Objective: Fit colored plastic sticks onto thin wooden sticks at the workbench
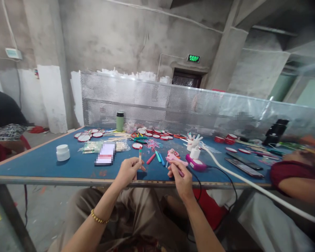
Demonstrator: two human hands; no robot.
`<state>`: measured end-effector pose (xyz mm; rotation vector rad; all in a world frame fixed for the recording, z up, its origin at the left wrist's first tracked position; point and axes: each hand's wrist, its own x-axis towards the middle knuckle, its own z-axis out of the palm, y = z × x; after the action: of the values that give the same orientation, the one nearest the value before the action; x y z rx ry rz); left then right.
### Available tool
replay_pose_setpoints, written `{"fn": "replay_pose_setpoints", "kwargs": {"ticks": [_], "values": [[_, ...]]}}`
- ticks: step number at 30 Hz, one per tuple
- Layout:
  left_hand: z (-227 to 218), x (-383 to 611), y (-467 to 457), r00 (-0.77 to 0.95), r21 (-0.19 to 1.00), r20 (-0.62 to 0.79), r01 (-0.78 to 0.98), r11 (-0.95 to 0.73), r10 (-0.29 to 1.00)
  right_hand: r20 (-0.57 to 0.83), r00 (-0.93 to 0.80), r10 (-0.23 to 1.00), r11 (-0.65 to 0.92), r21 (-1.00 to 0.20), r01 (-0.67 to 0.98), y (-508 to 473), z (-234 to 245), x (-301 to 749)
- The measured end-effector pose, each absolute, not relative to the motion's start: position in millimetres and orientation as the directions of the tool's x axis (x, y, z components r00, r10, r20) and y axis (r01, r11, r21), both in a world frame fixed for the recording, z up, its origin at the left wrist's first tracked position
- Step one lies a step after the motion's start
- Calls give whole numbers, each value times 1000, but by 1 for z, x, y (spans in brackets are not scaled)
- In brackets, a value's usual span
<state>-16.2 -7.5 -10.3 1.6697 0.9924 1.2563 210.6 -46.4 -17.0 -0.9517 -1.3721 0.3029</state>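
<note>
My left hand (pixel 129 170) is closed in a pinch around a slim upright stick (pixel 140 158) with a green band and a red tip. My right hand (pixel 182 178) is closed on a dark purple pen-like tool (pixel 181 173), mostly hidden by the fingers. Just beyond that hand lies a pink object (pixel 172 156) whose kind I cannot make out. Between my hands, a red pen-shaped tool (pixel 151 158), a turquoise one (pixel 158 156) and a blue one (pixel 162 158) rest on the blue table (pixel 86 171). A purple device (pixel 195 163) with a cable sits to the right.
A white jar (pixel 62 153) and a phone (pixel 105 154) stand and lie left. Round red-rimmed pieces (pixel 84 138) and a green bottle (pixel 120 121) are farther back. A white hose (pixel 233 178) crosses the right side, near two dark phones (pixel 244 167) and another person's arm (pixel 296 175).
</note>
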Motion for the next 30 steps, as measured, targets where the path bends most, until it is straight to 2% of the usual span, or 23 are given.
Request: {"fn": "replay_pose_setpoints", "kwargs": {"ticks": [2,4,7,9,11,14,17,21,27,30], "values": [[-10,-16,-7,197,926,335,115,-361,922,711,170,683,601,-679,422,-45,-17,211],[-9,-16,-8,194,929,329,113,-354,924,757,96,646,608,-587,534,-41,-14,213],[-7,-15,-10,193,931,322,112,-346,927,859,-24,512,615,-346,708,-26,-6,218],[-7,-15,-10,191,932,321,113,-345,928,876,-109,471,567,-205,797,-12,1,221],[-7,-15,-10,190,930,324,116,-349,927,852,-191,487,483,-80,872,1,6,224],[-8,-15,-9,191,927,330,121,-356,925,739,-273,616,336,67,939,15,10,226],[-9,-15,-9,192,923,340,121,-366,921,620,-321,716,261,189,947,18,12,227],[-11,-15,-8,192,915,355,128,-382,915,539,-369,758,249,283,926,16,18,224],[-12,-16,-7,194,913,353,144,-382,915,402,-377,835,244,345,907,13,29,215],[-12,-16,-7,197,913,351,143,-381,915,379,-344,859,203,365,909,13,30,211]]}}
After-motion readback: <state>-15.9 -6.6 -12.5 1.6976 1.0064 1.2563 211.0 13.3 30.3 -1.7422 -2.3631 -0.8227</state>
